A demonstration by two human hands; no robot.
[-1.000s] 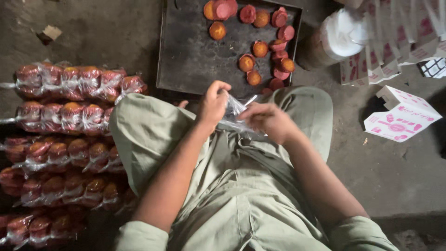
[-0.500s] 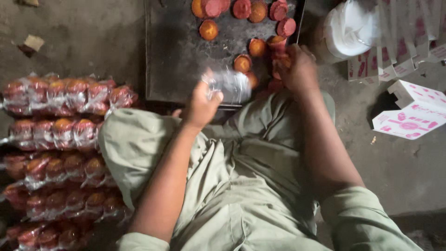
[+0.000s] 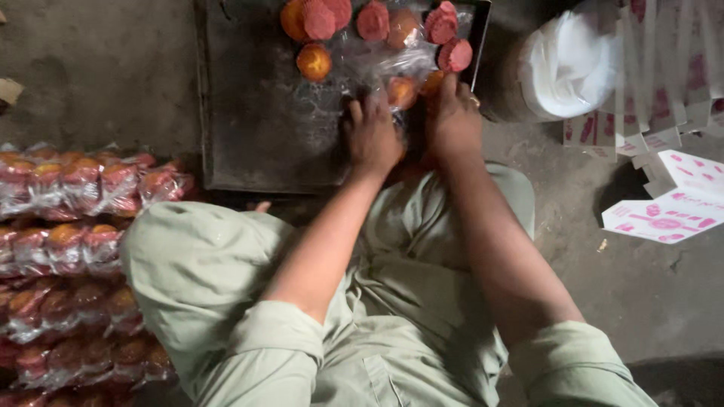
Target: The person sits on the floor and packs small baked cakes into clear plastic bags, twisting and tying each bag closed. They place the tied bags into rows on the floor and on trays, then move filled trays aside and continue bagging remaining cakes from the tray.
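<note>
- Far left: rows of bagged cakes [image 3: 72,249] stacked on the floor, clear wrap, orange and red pieces inside. Lower rows fall into shadow.
- Top left corner: small scrap [image 3: 9,90] on the bare concrete floor [image 3: 98,68].
- Left of centre: dark metal tray [image 3: 256,113] flat on the floor, near edge just above the person's knees. Left half of the tray is bare metal.
- Tray, upper right part: loose round cakes [image 3: 362,22], orange and red ones mixed, one orange cake [image 3: 314,62] sitting apart from the rest.
- Clear plastic bag [image 3: 381,64] lies on the tray between the loose cakes and both hands, crinkled, mouth toward the hands. One orange cake [image 3: 402,92] shows at its opening.
- Left hand [image 3: 372,136]: palm down on the tray, fingers spread, fingertips on the near edge of the bag. Pressing or pinching: cannot tell.
- Right hand [image 3: 455,120]: just beside the left, fingers curled forward at the bag mouth, touching cakes there. Ring on one finger. Actual grip hidden under the fingers.
- Both forearms run down to pale green sleeves and trousers [image 3: 407,316]; person is seated on the floor.
- Right of tray: stack of white plastic bags [image 3: 566,68].
- Far right: white cartons with pink print [image 3: 664,211], some standing flat-packed, one lying open on the floor.
</note>
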